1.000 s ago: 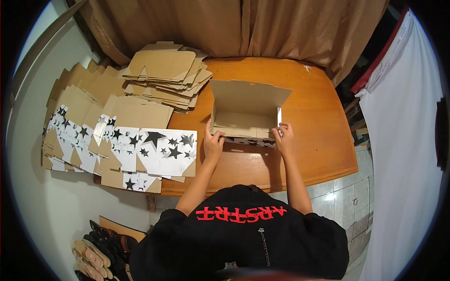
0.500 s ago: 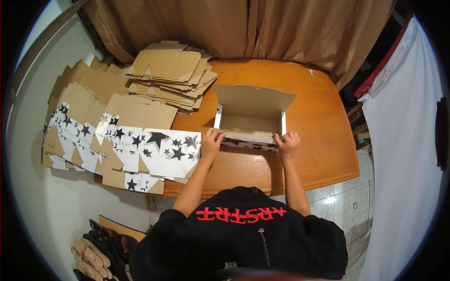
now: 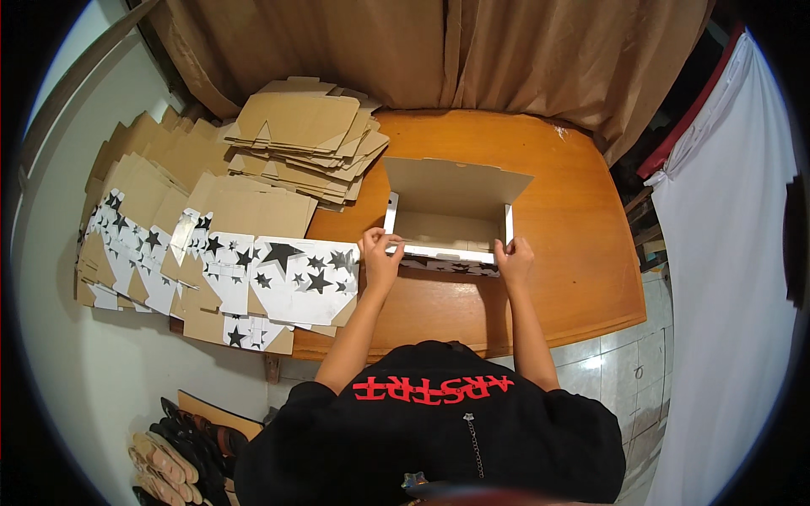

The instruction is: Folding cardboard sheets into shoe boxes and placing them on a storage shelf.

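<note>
A cardboard box (image 3: 447, 228) stands on the wooden table in front of me, brown inside, with white star-printed outer walls. Its lid flap (image 3: 460, 179) rises upright at the far side. My left hand (image 3: 382, 255) is closed at the near left corner, fingers pinching the rim. At the near right corner my right hand (image 3: 515, 260) grips the wall, thumb toward the inside. Between the two hands runs the near wall (image 3: 447, 255), its white top edge showing. Parts of both hands' fingertips are hidden behind the cardboard.
Flat star-printed box blanks (image 3: 305, 278) overlap along the table's left side, close to my left forearm. Behind them lies a stack of plain brown blanks (image 3: 295, 122). A brown curtain (image 3: 523, 59) hangs beyond the wooden table (image 3: 582, 244); sandals (image 3: 169, 464) sit at lower left.
My left hand's fingers have shifted and bent more at the near left corner. The near wall's white top edge shows more broadly. My right hand keeps its hold.
</note>
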`<action>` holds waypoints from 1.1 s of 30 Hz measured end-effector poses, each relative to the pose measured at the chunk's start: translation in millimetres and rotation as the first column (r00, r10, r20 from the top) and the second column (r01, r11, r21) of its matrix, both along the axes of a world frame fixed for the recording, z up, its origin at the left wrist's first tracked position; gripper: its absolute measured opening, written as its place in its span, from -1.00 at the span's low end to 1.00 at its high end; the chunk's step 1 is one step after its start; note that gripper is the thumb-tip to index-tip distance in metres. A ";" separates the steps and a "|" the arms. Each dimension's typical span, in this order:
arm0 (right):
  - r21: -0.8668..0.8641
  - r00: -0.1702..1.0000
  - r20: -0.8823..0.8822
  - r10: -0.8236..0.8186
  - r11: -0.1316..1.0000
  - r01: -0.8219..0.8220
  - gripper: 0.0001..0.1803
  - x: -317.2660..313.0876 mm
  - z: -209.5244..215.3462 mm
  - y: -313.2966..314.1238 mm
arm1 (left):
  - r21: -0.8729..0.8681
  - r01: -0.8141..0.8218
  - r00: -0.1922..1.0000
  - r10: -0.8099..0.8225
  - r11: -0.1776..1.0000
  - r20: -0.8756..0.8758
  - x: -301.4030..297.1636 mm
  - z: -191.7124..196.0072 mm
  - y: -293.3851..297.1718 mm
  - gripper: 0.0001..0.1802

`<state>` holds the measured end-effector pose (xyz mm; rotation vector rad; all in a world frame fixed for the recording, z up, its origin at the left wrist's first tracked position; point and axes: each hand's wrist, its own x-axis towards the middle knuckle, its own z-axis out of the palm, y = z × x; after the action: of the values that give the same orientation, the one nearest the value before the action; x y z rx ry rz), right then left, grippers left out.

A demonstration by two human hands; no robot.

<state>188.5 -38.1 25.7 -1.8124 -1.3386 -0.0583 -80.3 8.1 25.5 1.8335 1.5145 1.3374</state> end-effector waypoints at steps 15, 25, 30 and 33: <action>0.333 0.962 -0.137 0.237 0.926 -0.180 -0.52 13.3 95.6 57.5 | 0.342 0.186 0.951 -0.081 0.921 -0.299 18.3 -3.9 -10.3 -0.80; 0.096 0.951 -0.011 0.308 0.947 -0.306 -0.77 -16.0 37.5 -11.0 | 0.074 0.225 0.879 -0.170 0.972 -0.446 29.8 -27.5 -49.1 -0.49; 0.075 0.958 0.027 0.287 0.955 -0.288 -0.70 -24.4 17.0 -14.2 | -0.009 0.235 0.915 -0.224 0.972 -0.336 44.1 -30.3 -54.5 -0.47; 0.112 0.958 0.013 0.286 0.952 -0.286 -0.67 -27.2 13.1 -12.1 | 0.038 0.284 0.910 -0.257 0.958 -0.326 38.0 -40.8 -51.6 -0.46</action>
<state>161.3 -50.2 38.8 -1.5086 -1.5507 0.0246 -42.3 -43.6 -15.3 2.3061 1.2973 1.0247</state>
